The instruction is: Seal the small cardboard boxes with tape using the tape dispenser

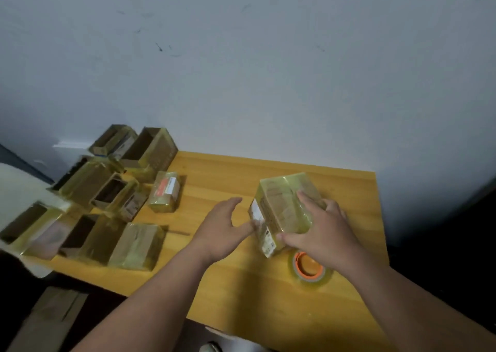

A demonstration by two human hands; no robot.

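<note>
A: Where is the box being worked on?

B: The box (284, 212) sits tilted on the table (214, 279), right of centre, wrapped in yellowish tape. The right hand (319, 231) grips it, fingers across the top and thumb curled round its near edge. The left hand (222, 225) is spread, its fingers straight and touching the box's left face.

A: And the tape?

B: The tape roll (308, 268) with its orange core lies flat on the table just near of the box, partly under the right wrist.

A: What of the other boxes?

B: A cluster of boxes (107, 190) stands at the table's far left. Several are open and show only dark insides; whether they hold anything I cannot tell. Two are closed and taped: a labelled box (165, 192) further back, and a flat box (137, 245) nearer.
</note>
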